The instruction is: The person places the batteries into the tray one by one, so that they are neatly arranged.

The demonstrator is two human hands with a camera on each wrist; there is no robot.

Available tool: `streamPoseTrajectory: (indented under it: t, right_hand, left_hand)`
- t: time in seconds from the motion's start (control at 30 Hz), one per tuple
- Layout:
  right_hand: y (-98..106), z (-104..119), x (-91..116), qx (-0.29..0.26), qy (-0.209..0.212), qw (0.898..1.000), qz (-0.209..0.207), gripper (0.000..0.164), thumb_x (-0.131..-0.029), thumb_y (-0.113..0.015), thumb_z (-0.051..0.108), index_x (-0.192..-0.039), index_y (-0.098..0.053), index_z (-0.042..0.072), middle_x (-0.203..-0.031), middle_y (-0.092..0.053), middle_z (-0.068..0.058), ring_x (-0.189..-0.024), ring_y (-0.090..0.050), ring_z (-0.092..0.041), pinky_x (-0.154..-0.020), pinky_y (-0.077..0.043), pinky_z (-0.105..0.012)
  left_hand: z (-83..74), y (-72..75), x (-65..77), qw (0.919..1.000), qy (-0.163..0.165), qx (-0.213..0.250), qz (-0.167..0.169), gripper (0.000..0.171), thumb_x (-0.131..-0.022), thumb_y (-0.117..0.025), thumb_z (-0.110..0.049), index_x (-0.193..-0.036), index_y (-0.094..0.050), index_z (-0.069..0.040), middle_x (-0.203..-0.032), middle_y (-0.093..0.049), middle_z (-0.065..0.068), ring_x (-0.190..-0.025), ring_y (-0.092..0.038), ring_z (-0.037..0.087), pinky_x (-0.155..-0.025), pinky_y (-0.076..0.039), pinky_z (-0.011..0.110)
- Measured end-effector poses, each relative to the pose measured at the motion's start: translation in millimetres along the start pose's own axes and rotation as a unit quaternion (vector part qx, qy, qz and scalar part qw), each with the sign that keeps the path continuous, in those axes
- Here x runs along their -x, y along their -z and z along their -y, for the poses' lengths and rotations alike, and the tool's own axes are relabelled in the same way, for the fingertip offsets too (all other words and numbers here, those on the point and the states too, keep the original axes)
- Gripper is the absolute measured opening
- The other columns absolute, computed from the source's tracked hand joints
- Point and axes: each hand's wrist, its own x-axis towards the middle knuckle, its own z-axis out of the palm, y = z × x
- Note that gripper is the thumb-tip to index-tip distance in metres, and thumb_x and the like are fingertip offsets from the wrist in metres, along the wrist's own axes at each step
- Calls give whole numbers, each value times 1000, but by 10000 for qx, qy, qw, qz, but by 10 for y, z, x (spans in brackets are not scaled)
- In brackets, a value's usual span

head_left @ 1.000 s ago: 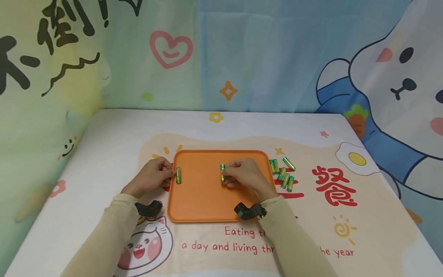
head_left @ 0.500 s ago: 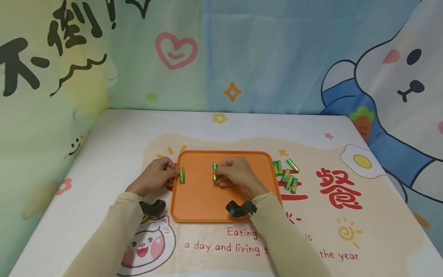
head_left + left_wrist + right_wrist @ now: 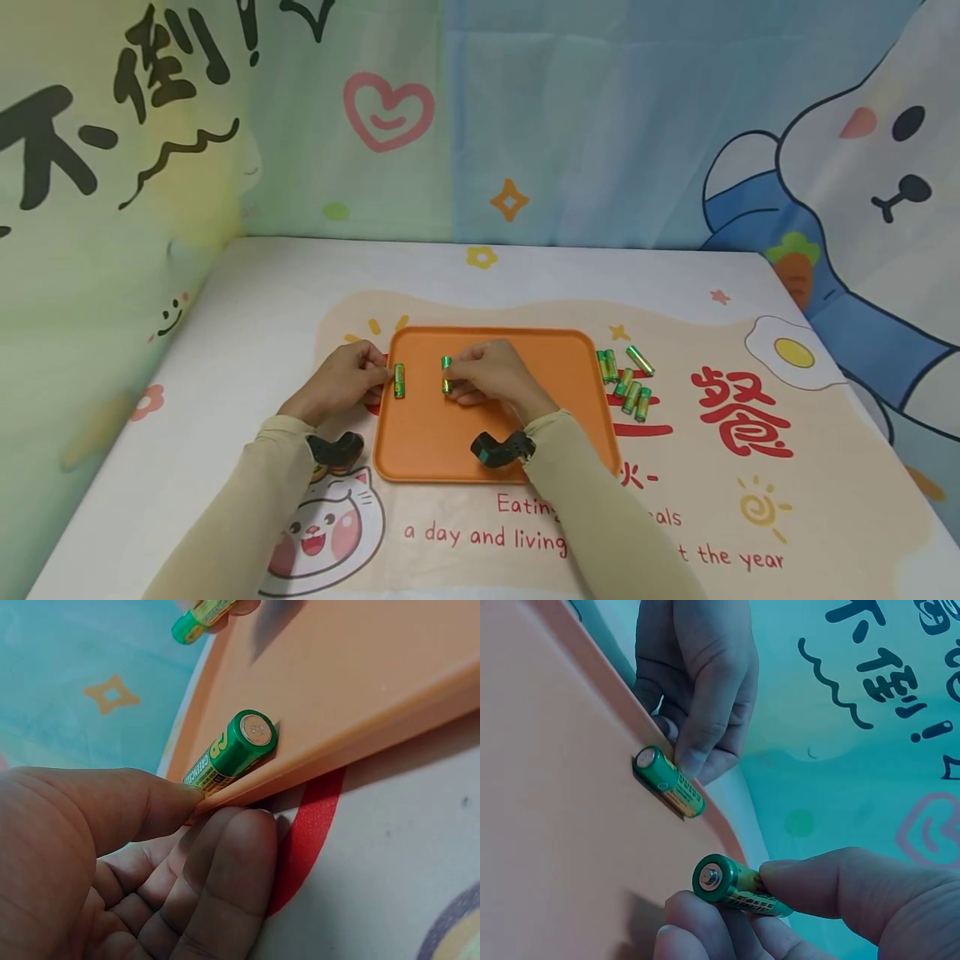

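Orange tray (image 3: 431, 437), round-cornered: left hand (image 3: 339, 383) pinches its rim (image 3: 390, 735); inside, glossy cylindrical battery (image 3: 399, 381); above, right hand (image 3: 495, 377) pinches second battery (image 3: 739, 886).

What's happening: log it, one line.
left hand: grips tray by its rim; right hand: pinches battery above tray; second battery: lies inside tray
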Motion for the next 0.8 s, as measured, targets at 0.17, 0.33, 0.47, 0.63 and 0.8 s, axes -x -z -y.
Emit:
streamPoseTrajectory:
  t: [0.17,0.33,0.47,0.63,0.8]
  right_hand:
    - [-79,32,-35,71,38,10000,42,11,-92,-76,9,-98,-74,0,-81,-75,-14,-64,-72,-17,-64,-63,-31]
    - [-141,54,-75,136,67,9998,104,10,-92,-75,8,-98,-74,0,-80,-74,-13,-63,-72,-17,-63,-63,-31]
    - [-191,68,-109,223,71,9996,148,9,-92,-74,7,-98,-75,0,-82,-75,-14,-63,-72,-17,-64,-63,-31]
    - [-261,84,-141,335,66,9993,136,8,-91,-75,6,-96,-76,0,-81,-75,-13,-63,-72,-17,-63,-63,-30]
    - [-311,96,-160,361,19,9993,124,6,-90,-75,6,-94,-75,1,-80,-75,-13,-63,-72,-17,-62,-63,-30]
  left_hand:
    - [9,-1,1,10000,36,12,2,14,-103,-62,-10,-108,-57,3,-86,-60,9,-71,-62,18,-65,-59,28]
    - [10,2,1,10000,82,16,-8,14,-103,-62,-10,-108,-57,2,-86,-60,8,-71,-62,18,-65,-59,28]
    - [7,1,-4,10000,83,31,-5,14,-102,-63,-10,-108,-57,2,-86,-60,8,-71,-62,17,-65,-58,27]
    - [10,-2,-10,10000,42,32,-20,13,-101,-63,-9,-107,-57,2,-85,-61,8,-69,-63,16,-63,-58,27]
    - [10,-3,-5,10000,-12,22,-35,13,-101,-62,-8,-106,-57,2,-83,-61,8,-67,-62,15,-62,-57,26]
